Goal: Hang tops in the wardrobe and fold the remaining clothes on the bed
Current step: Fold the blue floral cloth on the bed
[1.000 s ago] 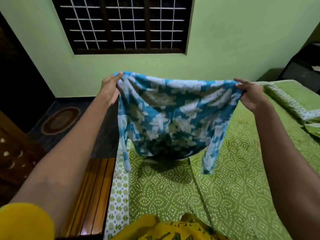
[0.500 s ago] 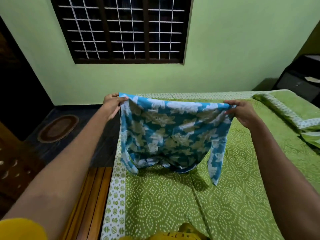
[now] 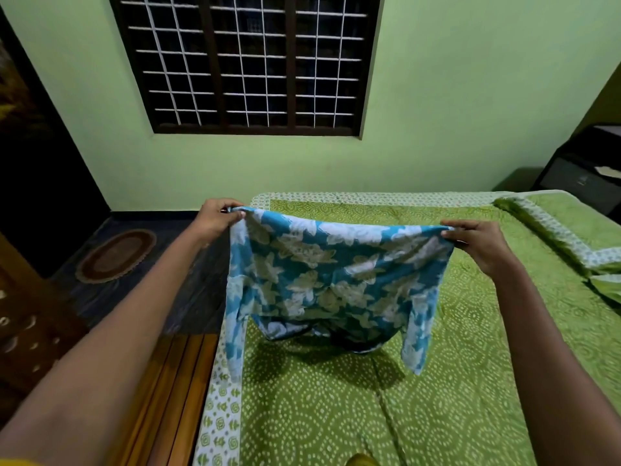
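The blue floral top (image 3: 332,280) has come down toward the bed (image 3: 470,381) near its left edge, pinched at each end by left hand (image 3: 216,218) and right hand (image 3: 477,245); dangling sleeves may bunch underneath

I see the top (image 3: 332,284) hanging over the bed (image 3: 336,415) near its left edge, my left hand (image 3: 218,218) pinching its left upper corner out past that edge and my right hand (image 3: 477,243) pinching its right upper corner over the middle of the bed. Its lower part touches the bed surface, with a sleeve hanging at each side. A pillow (image 3: 564,223) lies at the bed's far right corner; a rug (image 3: 116,255) lies on the floor left of the bed, and a window (image 3: 248,62) sits in the wall behind the far edge.
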The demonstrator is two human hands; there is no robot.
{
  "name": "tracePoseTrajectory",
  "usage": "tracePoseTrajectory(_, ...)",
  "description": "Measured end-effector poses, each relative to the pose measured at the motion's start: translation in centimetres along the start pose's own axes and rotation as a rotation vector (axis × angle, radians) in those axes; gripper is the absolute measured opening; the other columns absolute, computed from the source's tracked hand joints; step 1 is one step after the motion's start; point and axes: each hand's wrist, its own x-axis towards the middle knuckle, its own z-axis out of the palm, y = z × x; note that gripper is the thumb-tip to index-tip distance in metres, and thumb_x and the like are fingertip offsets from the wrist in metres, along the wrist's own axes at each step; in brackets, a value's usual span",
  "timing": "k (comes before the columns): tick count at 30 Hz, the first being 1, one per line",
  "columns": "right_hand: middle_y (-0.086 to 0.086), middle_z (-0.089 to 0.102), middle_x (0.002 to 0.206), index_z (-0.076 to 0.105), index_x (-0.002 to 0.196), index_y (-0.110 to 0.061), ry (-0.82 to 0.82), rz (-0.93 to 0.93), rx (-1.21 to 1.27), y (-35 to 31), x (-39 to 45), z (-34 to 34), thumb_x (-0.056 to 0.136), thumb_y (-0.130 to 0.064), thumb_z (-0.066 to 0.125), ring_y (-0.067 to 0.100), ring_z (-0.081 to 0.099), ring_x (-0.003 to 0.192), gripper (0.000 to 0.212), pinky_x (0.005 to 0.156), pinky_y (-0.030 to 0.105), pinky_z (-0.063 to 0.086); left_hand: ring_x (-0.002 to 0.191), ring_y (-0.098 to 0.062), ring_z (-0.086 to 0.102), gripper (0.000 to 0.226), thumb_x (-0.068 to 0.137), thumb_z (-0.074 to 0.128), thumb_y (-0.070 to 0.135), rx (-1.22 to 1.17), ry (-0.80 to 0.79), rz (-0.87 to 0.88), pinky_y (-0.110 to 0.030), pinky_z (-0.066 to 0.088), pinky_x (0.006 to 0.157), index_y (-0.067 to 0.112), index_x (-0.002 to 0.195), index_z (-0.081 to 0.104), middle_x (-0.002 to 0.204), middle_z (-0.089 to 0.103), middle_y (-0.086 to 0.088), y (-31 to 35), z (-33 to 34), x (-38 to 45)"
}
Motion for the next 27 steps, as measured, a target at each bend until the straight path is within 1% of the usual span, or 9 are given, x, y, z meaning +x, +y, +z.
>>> tracePoseTrajectory(4,-0.012,0.066,0.059,0.062,0.109,0.005,-0.025,-0.069,-0.102,-0.7,-1.3,-0.8,0.071,0.017,0.066,-0.003,0.060,0.056,0.039,0.059,0.007,0.049,0.073,-0.014,0.054,0.032,0.074,0.074,-0.003,0.114,-0.135,-0.020,-0.010,0.047,0.059,0.004,0.104,0.065,0.083,0.063,-0.005,1.0,-1.6,-0.3)
tracePoseTrajectory(8,-0.009,0.065,0.068,0.069,0.077,0.001,-0.128,-0.161,-0.222,-1.9,-2.7,-1.3,0.067,0.005,0.074,-0.004,0.058,0.059,0.012,0.058,0.007,0.045,0.070,-0.012,0.049,0.012,0.079,0.073,0.011,0.253,-0.158,-0.036,-0.005,0.036,0.051,0.012,0.090,0.068,0.077,0.059,-0.001,2.9,-4.3,-0.3)
tracePoseTrajectory(12,0.000,0.066,0.076,0.063,0.070,-0.001,-0.333,-0.002,0.023,-3.0,-2.2,-0.1,0.078,0.010,0.059,0.004,0.062,0.070,0.014,0.062,0.012,0.050,0.085,-0.007,0.058,0.011,0.089,0.058,0.005,-0.198,-0.199,-0.096,-0.006,0.046,0.066,0.010,0.091,0.067,0.098,0.063,0.007,2.7,-4.1,0.1)
tracePoseTrajectory(14,-0.003,0.062,0.056,0.058,0.067,-0.007,-0.255,0.111,0.080,-2.5,-1.2,2.1,0.085,0.007,0.055,0.007,0.059,0.053,0.024,0.052,0.016,0.048,0.072,-0.005,0.060,0.011,0.091,0.057,0.005,-0.340,-0.101,-0.204,-0.009,0.047,0.058,0.010,0.083,0.063,0.080,0.068,0.004,1.5,-1.9,1.0)
tracePoseTrajectory(16,-0.004,0.054,0.047,0.051,0.061,-0.012,-0.047,0.130,0.039,-1.9,-0.4,4.7,0.082,0.005,0.061,0.012,0.050,0.046,0.029,0.046,0.018,0.041,0.063,-0.004,0.052,0.012,0.087,0.064,0.006,-0.119,0.186,-0.179,-0.009,0.037,0.048,0.003,0.076,0.062,0.057,0.058,0.012,1.5,1.1,1.4)
tracePoseTrajectory(18,0.001,0.050,0.053,0.046,0.070,-0.016,0.014,0.162,0.119,-2.1,-1.0,7.6,0.082,0.007,0.060,0.009,0.046,0.040,0.029,0.039,0.015,0.038,0.059,-0.009,0.045,0.014,0.083,0.066,0.001,0.027,0.311,-0.045,-0.013,0.032,0.048,-0.004,0.094,0.060,0.058,0.046,0.006,2.8,4.2,0.7)
tracePoseTrajectory(21,0.005,0.048,0.061,0.050,0.085,-0.019,-0.165,0.199,0.214,-3.5,-3.4,11.5,0.085,0.008,0.055,0.005,0.041,0.035,0.027,0.034,0.017,0.036,0.044,0.002,0.041,0.021,0.085,0.055,-0.008,0.093,0.063,0.211,-0.010,0.031,0.047,0.010,0.096,0.053,0.058,0.042,0.000,5.5,7.9,-1.3)
tracePoseTrajectory(24,0.003,0.062,0.068,0.060,0.079,-0.007,-0.374,0.179,0.233,-5.3,-5.2,13.9,0.087,0.009,0.054,0.005,0.052,0.043,0.019,0.044,0.019,0.049,0.071,-0.009,0.052,0.026,0.083,0.045,-0.014,0.222,-0.253,0.315,-0.020,0.036,0.068,-0.002,0.088,0.068,0.076,0.060,-0.007,7.8,10.5,-2.6)
tracePoseTrajectory(27,0.005,0.061,0.058,0.062,0.071,-0.003,-0.379,0.141,0.200,-7.4,-6.1,15.0,0.088,0.007,0.054,0.009,0.057,0.047,0.021,0.052,0.020,0.055,0.085,-0.013,0.051,0.026,0.090,0.044,-0.003,0.247,-0.383,0.280,-0.020,0.033,0.068,-0.002,0.096,0.070,0.093,0.062,-0.005,10.4,11.2,-2.7)
